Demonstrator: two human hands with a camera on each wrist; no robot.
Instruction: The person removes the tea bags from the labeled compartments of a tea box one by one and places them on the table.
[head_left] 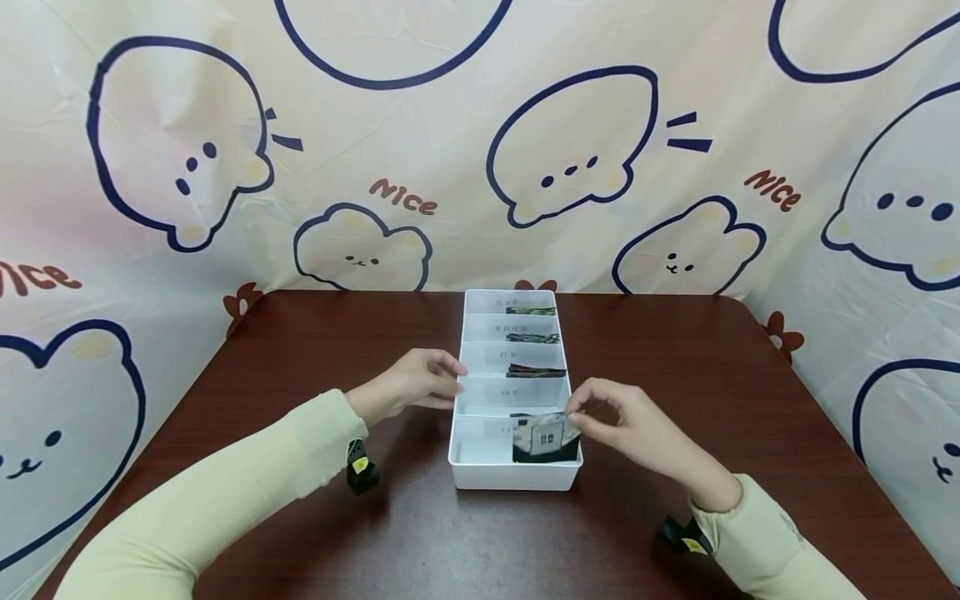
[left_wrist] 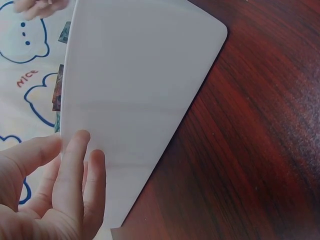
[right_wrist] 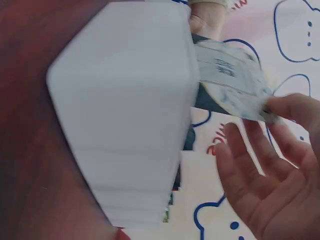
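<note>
A long white divided box [head_left: 513, 477] stands lengthwise on the table. In its nearest compartment is a tea sachet [head_left: 546, 437] with a pale picture and dark green bottom. My right hand [head_left: 637, 425] pinches the sachet's upper right corner between thumb and forefinger; the right wrist view shows the sachet [right_wrist: 227, 75] rising above the box rim. At the box's left side, my left hand [head_left: 416, 383] touches the wall and rim with its fingers [left_wrist: 70, 175] loosely extended. Its thumb is partly hidden in the head view.
Farther compartments hold thin packets seen edge-on: dark brown packets [head_left: 536, 371], greenish packets [head_left: 532, 338] and green packets [head_left: 531, 311]. Printed labels mark the dividers. The brown wooden table [head_left: 300, 333] ends at a cartoon-printed curtain [head_left: 465, 150] behind and on both sides.
</note>
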